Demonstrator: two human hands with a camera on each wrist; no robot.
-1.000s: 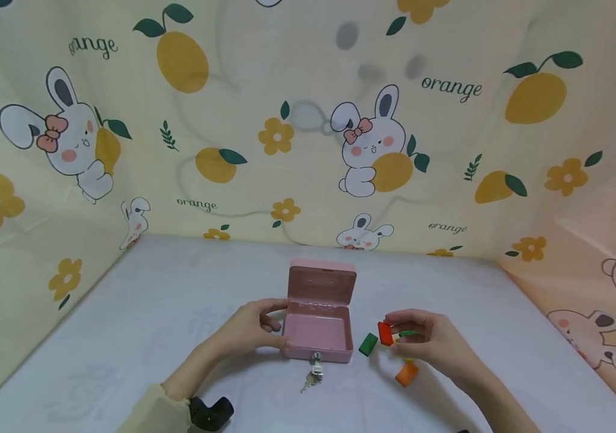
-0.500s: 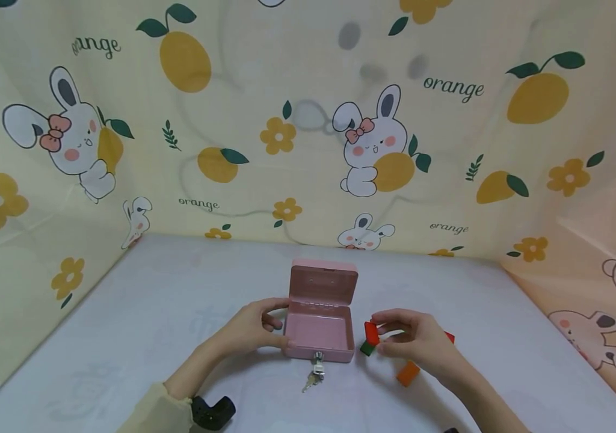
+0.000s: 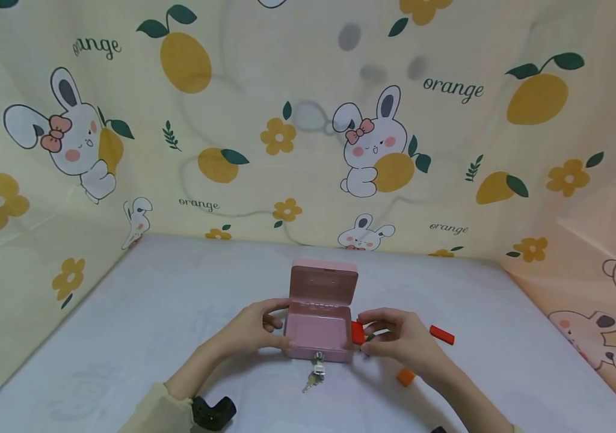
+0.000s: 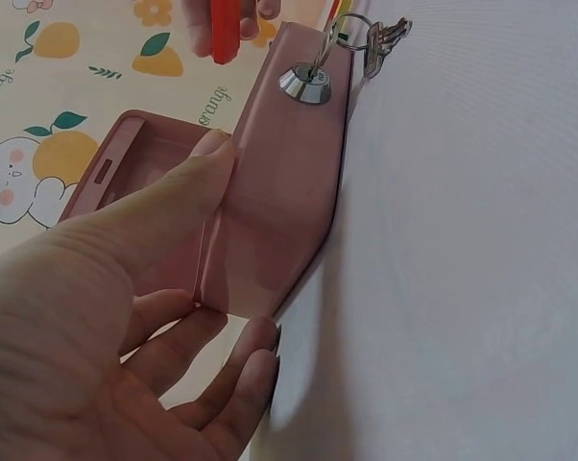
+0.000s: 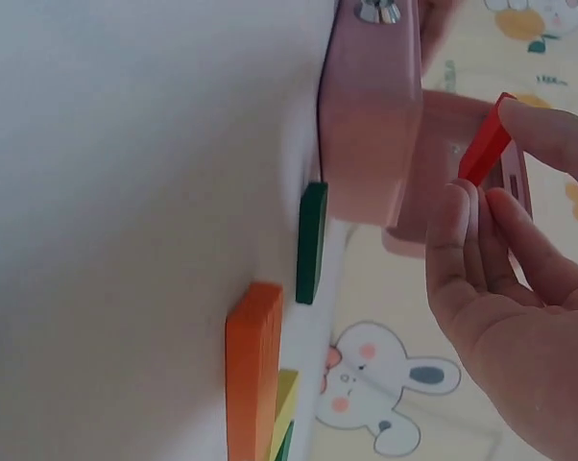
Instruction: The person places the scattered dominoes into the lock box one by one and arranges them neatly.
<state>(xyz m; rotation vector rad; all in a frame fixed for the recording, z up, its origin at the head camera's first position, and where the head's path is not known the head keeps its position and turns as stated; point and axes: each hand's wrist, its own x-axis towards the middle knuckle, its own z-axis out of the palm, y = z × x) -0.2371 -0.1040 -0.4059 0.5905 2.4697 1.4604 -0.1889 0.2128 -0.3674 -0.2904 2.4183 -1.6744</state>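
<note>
A pink metal cash box (image 3: pixel 335 356) stands on the table with its lid raised; a key ring (image 3: pixel 313 380) hangs from its front lock. My left hand (image 3: pixel 245 328) holds the box's left side, thumb on the front rim, fingers behind. My right hand (image 3: pixel 405 337) pinches a red block (image 3: pixel 358 332) between thumb and fingertips, just above the box's right edge. In the right wrist view the red block (image 5: pixel 486 139) is tilted and clear of the box. Beside the box's right side lies a green block (image 5: pixel 311 245), mostly hidden by my hand in the head view.
An orange block (image 3: pixel 406 377) lies below my right hand, with a yellow block (image 5: pixel 285 408) and a green edge close by. Another red block (image 3: pixel 442 335) lies farther right. A black device (image 3: pixel 215 414) sits at my left wrist. Printed cloth (image 3: pixel 308 174) walls the table's back and sides.
My right hand has carried the red block leftward, past the green block, to the box's right edge. The red block farther right has come into view. My left hand has stayed on the box.
</note>
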